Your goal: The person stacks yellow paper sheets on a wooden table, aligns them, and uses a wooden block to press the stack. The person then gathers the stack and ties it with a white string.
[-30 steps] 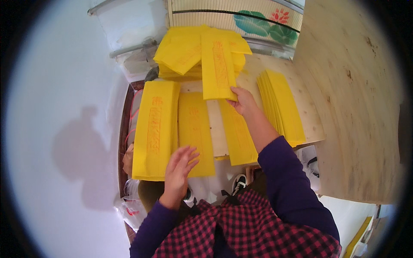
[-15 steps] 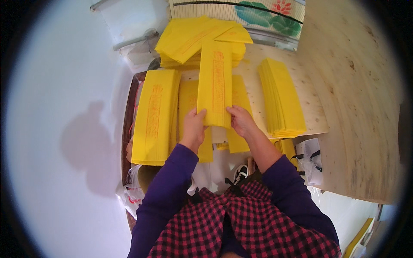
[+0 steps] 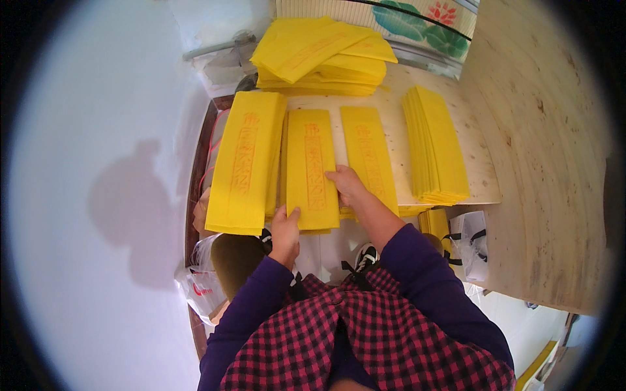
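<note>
A long, flat yellow folded sheet (image 3: pixel 313 166) with red print down its middle lies on a pile of like ones at the table's near edge. My left hand (image 3: pixel 285 236) pinches its lower left corner, thumb on top. My right hand (image 3: pixel 348 185) grips its right edge about midway up, thumb on top and the other fingers partly hidden. Just to the right lies another printed yellow folded sheet (image 3: pixel 366 153), partly behind my right hand. On the left, a taller stack of yellow folded sheets (image 3: pixel 242 163) stands close beside the one I hold.
Wider yellow sheets (image 3: pixel 319 62) are piled at the back of the wooden table (image 3: pixel 479 156). A fanned yellow stack (image 3: pixel 435 146) lies at the right. A wooden panel (image 3: pixel 541 163) rises on the right, a white wall (image 3: pixel 98 130) on the left. Bags (image 3: pixel 471 244) stand below.
Both hands have come down and slightly left with the yellow folded sheet. It was held raised over the table and now lies on the middle pile.
</note>
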`<act>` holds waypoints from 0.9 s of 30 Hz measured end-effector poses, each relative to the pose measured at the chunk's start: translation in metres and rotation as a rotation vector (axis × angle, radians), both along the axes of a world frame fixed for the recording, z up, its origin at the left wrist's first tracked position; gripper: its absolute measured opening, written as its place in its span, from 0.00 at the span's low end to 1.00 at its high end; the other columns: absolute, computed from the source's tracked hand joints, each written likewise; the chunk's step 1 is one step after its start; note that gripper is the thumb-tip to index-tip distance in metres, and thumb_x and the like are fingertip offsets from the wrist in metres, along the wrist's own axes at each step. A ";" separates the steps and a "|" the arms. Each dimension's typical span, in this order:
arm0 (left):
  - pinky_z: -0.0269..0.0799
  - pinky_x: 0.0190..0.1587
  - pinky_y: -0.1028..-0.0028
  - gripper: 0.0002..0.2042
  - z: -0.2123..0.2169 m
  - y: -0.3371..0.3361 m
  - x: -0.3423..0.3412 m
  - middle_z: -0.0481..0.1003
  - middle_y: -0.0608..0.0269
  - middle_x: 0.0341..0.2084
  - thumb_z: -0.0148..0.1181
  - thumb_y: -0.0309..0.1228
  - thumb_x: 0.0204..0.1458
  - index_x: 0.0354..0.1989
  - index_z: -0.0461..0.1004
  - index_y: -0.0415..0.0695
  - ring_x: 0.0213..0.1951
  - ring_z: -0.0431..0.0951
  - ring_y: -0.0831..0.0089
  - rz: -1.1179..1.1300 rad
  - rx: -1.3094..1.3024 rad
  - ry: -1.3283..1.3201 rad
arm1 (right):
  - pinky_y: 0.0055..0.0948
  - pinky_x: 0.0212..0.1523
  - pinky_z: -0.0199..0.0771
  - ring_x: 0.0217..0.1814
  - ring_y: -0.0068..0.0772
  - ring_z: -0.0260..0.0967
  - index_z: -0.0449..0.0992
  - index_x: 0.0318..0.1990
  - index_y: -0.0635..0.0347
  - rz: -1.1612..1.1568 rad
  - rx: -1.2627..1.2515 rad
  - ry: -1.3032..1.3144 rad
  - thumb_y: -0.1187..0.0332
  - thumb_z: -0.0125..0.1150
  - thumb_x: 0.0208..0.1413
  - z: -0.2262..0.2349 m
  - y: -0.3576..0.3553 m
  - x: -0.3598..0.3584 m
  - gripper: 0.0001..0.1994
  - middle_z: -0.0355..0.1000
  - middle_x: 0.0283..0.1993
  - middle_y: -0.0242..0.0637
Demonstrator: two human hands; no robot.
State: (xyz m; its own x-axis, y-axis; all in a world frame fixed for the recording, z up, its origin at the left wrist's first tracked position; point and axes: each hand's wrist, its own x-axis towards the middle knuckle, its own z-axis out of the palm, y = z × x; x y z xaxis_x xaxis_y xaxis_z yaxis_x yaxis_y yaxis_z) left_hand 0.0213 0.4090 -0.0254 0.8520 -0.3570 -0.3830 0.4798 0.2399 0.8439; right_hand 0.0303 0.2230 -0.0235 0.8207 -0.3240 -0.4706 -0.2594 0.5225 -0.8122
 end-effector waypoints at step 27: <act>0.64 0.47 0.71 0.17 -0.048 0.037 -0.028 0.66 0.56 0.41 0.61 0.25 0.44 0.44 0.67 0.39 0.44 0.67 0.66 0.151 0.593 -0.493 | 0.34 0.43 0.70 0.41 0.43 0.72 0.72 0.42 0.68 0.047 -0.923 0.047 0.70 0.56 0.47 -0.025 -0.002 -0.005 0.14 0.74 0.38 0.47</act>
State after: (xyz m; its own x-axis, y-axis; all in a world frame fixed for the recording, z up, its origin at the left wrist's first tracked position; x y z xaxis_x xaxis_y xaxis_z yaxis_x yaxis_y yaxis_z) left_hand -0.0068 0.4457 -0.0731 0.9962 -0.0780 -0.0384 0.0147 -0.2848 0.9585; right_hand 0.0253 0.2210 -0.0486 0.8292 -0.5539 -0.0756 -0.3071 -0.3383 -0.8895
